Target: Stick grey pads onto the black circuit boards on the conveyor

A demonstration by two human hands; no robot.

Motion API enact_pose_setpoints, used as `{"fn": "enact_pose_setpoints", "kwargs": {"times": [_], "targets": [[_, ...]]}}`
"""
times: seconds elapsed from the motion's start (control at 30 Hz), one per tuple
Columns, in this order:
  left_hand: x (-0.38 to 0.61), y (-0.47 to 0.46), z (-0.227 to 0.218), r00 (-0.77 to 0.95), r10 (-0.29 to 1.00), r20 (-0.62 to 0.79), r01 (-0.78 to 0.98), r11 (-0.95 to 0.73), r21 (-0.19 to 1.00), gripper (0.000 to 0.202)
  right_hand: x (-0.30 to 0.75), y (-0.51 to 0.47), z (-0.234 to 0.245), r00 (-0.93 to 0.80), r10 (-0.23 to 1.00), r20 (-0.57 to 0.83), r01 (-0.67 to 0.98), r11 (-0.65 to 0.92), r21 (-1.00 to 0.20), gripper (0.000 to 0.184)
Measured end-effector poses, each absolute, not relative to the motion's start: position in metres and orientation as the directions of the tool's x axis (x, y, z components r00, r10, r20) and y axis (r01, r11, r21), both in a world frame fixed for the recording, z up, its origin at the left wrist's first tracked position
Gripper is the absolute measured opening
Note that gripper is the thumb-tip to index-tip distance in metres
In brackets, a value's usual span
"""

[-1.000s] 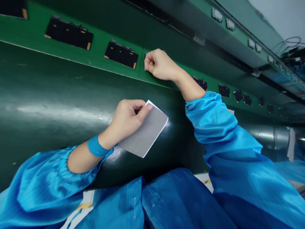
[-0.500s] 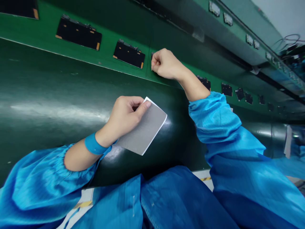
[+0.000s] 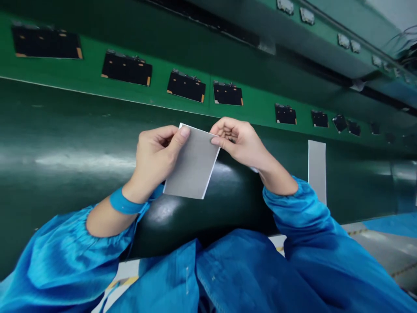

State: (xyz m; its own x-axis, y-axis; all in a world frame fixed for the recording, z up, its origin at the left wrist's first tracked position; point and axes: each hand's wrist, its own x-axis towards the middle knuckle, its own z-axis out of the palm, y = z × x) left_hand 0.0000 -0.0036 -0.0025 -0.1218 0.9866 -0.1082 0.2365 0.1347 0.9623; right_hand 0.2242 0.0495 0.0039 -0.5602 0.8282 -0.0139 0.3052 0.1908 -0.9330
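My left hand (image 3: 158,150) is closed on a thin grey sheet (image 3: 197,167) with white edges, its thumb lying over the upper left corner. At the upper right corner, my right hand (image 3: 239,141) pinches the same sheet between thumb and fingers. The sheet is held tilted above the dark green work surface. Just beyond my hands, a black panel (image 3: 228,93) with small orange patches and a connector edge rests on the green strip. Another such panel (image 3: 186,85) lies to its left.
More black panels (image 3: 126,68) lie in a row along the green strip (image 3: 257,104). A narrow grey strip sheet (image 3: 317,169) lies on the dark surface (image 3: 81,130) at the right, by my sleeve. Small white parts (image 3: 307,16) sit on a raised shelf behind.
My right hand has come back from the black panel on the strip to the sheet's corner. The sheet has turned slightly in my left hand. The view has shifted.
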Motion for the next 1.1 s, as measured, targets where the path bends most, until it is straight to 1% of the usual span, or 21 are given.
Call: {"fn": "enact_pose_setpoints", "kwargs": {"times": [0.03,0.1,0.13,0.17,0.3,0.37,0.43,0.53,0.67,0.73,0.8,0.87,0.93,0.97,1.03,1.1], "targets": [[0.001,-0.003,-0.002,-0.076,0.987,-0.141,0.196,0.153,0.969,0.037,0.224,0.041,0.004,-0.523,0.852,-0.002,0.298,0.181,-0.937,0.028],[0.003,-0.003,0.000,0.024,0.976,-0.216,0.143,0.211,0.967,0.046,0.222,0.032,0.002,-0.497,0.868,0.008,0.299,0.180,-0.937,0.022],[0.003,-0.003,0.001,0.054,0.967,-0.249,0.142,0.239,0.961,0.050,0.223,0.031,0.001,-0.499,0.867,0.005,0.293,0.174,-0.940,0.020],[0.004,-0.003,0.002,0.061,0.961,-0.271,0.157,0.259,0.953,0.049,0.223,0.032,0.000,-0.503,0.864,-0.001,0.278,0.161,-0.947,0.018],[0.005,-0.004,0.008,-0.038,0.964,-0.265,0.262,0.265,0.928,0.032,0.230,0.035,-0.001,-0.508,0.861,-0.020,0.181,0.085,-0.980,0.018],[0.005,-0.004,0.010,-0.071,0.967,-0.246,0.308,0.256,0.916,0.027,0.232,0.035,0.000,-0.513,0.858,-0.031,0.192,0.080,-0.978,0.013],[0.004,-0.005,0.012,-0.082,0.970,-0.230,0.326,0.245,0.913,0.023,0.232,0.034,0.000,-0.505,0.863,-0.019,0.234,0.116,-0.965,0.010],[0.004,-0.005,0.011,-0.086,0.972,-0.218,0.336,0.234,0.912,0.019,0.229,0.032,0.002,-0.488,0.871,0.053,0.304,0.227,-0.925,0.006],[0.003,-0.004,0.010,-0.075,0.975,-0.211,0.350,0.224,0.910,0.017,0.227,0.029,0.003,-0.470,0.864,0.183,0.401,0.394,-0.827,0.009],[0.003,-0.003,0.010,-0.074,0.974,-0.215,0.354,0.228,0.907,0.018,0.228,0.028,0.002,-0.460,0.859,0.225,0.413,0.431,-0.802,0.011],[0.003,-0.003,0.010,-0.071,0.972,-0.226,0.362,0.236,0.902,0.018,0.228,0.029,0.001,-0.429,0.875,0.222,0.391,0.402,-0.828,0.013],[0.003,-0.003,0.010,-0.067,0.969,-0.236,0.367,0.244,0.898,0.019,0.228,0.032,-0.002,-0.392,0.900,0.190,0.349,0.337,-0.874,0.012],[0.003,-0.003,0.010,-0.062,0.966,-0.250,0.364,0.255,0.896,0.021,0.227,0.034,-0.004,-0.386,0.910,0.150,0.319,0.284,-0.904,0.007],[0.004,-0.003,0.010,-0.061,0.965,-0.255,0.362,0.259,0.895,0.021,0.225,0.033,-0.005,-0.397,0.908,0.133,0.314,0.270,-0.910,0.010],[0.004,-0.004,0.009,-0.051,0.963,-0.265,0.362,0.265,0.894,0.021,0.222,0.029,-0.006,-0.420,0.900,0.119,0.326,0.272,-0.906,0.019],[0.004,-0.004,0.008,-0.048,0.963,-0.265,0.366,0.264,0.892,0.021,0.218,0.022,-0.006,-0.430,0.888,0.161,0.355,0.331,-0.874,0.023]]}}
